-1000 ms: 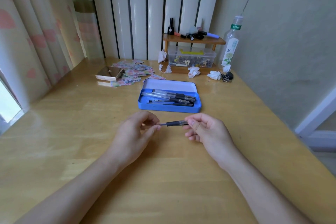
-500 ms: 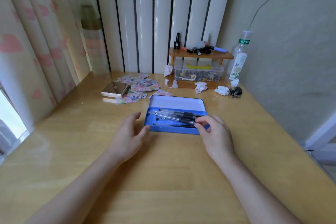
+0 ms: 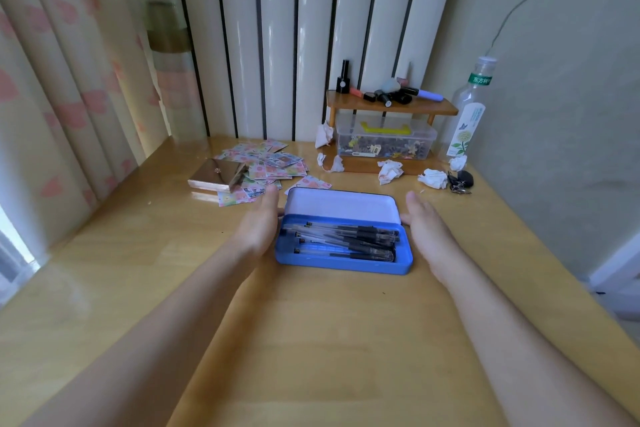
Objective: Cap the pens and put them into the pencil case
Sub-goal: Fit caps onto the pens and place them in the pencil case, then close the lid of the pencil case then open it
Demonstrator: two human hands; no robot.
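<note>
At frame centre I see the blue metal pencil case [image 3: 346,262] lying open on the wooden table [image 3: 311,340], capped black pens [image 3: 349,241] inside. My left hand [image 3: 259,224] and right hand [image 3: 425,227] flank its ends, grip apart, clamped on nothing.

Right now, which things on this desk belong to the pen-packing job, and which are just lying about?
Part of the job:
- blue pencil case, lid open
- capped pens lying inside it
- left hand and right hand, one at each end of the case

Just lying about:
- crumpled tissues
- stickers
- plastic bottle
- wooden shelf
- keys
</note>
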